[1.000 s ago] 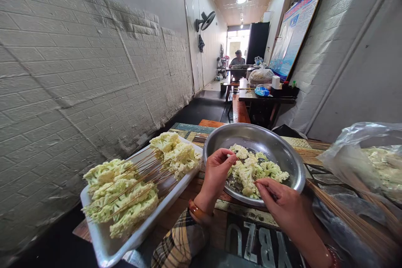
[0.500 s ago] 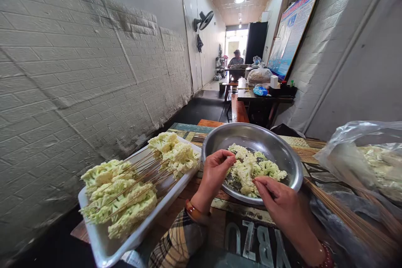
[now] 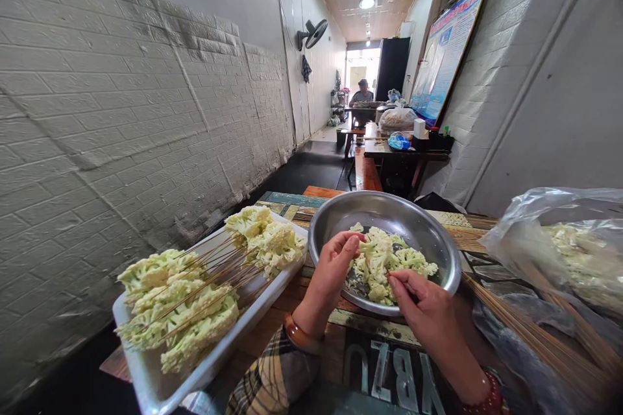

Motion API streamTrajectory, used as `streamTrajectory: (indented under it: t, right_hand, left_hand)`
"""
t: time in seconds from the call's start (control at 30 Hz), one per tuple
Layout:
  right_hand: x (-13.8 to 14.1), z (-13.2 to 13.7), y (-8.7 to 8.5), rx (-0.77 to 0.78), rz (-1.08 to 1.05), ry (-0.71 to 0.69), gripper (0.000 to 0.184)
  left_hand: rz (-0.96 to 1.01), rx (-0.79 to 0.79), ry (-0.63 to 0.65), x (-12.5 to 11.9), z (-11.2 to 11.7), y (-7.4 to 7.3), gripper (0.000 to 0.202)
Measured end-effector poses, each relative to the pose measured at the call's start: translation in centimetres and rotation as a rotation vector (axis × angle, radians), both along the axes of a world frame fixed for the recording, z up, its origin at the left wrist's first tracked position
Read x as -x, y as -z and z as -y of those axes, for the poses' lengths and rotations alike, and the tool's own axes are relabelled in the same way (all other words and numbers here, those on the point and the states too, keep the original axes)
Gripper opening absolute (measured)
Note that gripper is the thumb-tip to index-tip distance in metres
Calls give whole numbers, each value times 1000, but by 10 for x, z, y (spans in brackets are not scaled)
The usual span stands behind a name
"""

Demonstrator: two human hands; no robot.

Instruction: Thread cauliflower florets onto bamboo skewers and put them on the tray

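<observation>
My left hand [image 3: 335, 266] is closed over the left side of a steel basin [image 3: 445, 233], thumb and fingers pinched on a pale cauliflower floret [image 3: 366, 248]. Lower and to the right, my right hand [image 3: 426, 308] pinches thumb against forefinger at the basin's near side. Whatever thin thing is between those fingertips is too small to make out. Loose cauliflower pieces [image 3: 384, 262] lie in the basin under both hands. To the left, a white tray [image 3: 219, 356] carries cauliflower skewers [image 3: 195, 308], their thin sticks crossing its middle.
Bare bamboo skewers [image 3: 525, 337] lie on the patterned table [image 3: 374, 327] at right, beside a clear plastic bag [image 3: 525, 227] of cauliflower. Beyond stand a bench [image 3: 366, 172] and another table [image 3: 379, 148] with bags. A person [image 3: 363, 94] sits far back.
The view has shifted slightly, so most things sit a little further left. A floret shows more plainly at my left fingertips. My right hand keeps its pinch.
</observation>
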State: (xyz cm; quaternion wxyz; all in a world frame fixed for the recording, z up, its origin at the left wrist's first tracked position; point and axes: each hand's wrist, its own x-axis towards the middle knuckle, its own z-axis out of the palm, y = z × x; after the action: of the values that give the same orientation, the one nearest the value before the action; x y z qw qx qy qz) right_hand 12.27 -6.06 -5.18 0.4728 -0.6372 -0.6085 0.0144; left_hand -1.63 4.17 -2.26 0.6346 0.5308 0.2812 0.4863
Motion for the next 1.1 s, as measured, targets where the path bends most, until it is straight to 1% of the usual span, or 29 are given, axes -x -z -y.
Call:
streamTrajectory:
  t: [0.13, 0.3, 0.43, 0.6, 0.73, 0.87, 0.97, 1.1]
  right_hand:
    - [2, 1, 3, 21, 22, -10, 28]
    - [5, 3, 9, 45, 31, -81, 26]
    - [7, 4, 8, 50, 21, -84, 26]
    - [9, 4, 6, 29, 42, -63, 28]
    - [14, 4, 6, 8, 65, -54, 30]
    - [19, 4, 4, -32, 124, -41, 31]
    - [22, 4, 3, -37, 179, -22, 32]
    - [22, 3, 3, -39, 201, -5, 31]
  left_hand:
    - [-51, 13, 39, -2, 4, 1, 33]
    - [-7, 113, 87, -4, 4, 5, 32]
    - [34, 147, 58, -3, 4, 5, 31]
    - [67, 125, 47, -5, 6, 4, 31]
    - [47, 106, 25, -7, 8, 4, 32]
    - [24, 61, 32, -7, 9, 4, 30]
    - [-1, 64, 38, -8, 9, 3, 30]
    - [-14, 66, 29, -9, 9, 2, 30]
